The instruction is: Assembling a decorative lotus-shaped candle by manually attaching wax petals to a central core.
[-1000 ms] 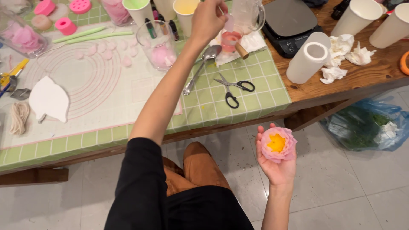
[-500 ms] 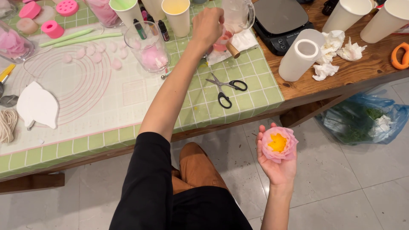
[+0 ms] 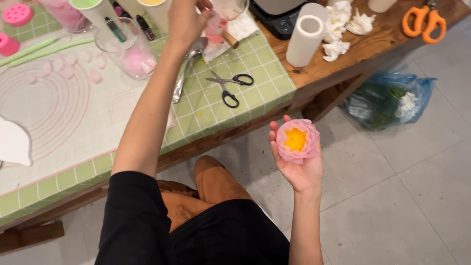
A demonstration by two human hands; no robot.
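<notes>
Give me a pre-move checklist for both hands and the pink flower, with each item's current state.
1. Pink flower seated in the right hand, palm up: ok.
2. Flower clear of the table edge, held over the floor: ok.
3. Left hand over the far side of the table, by the glass bowl: ok.
4. What the left hand grips: cannot tell.
5. Scissors and spoon lie flat near the left forearm, untouched: ok.

Bright, even indoor light; soft shadows under table; slight motion blur; wide-angle stretch at edges; no harsh glare.
</notes>
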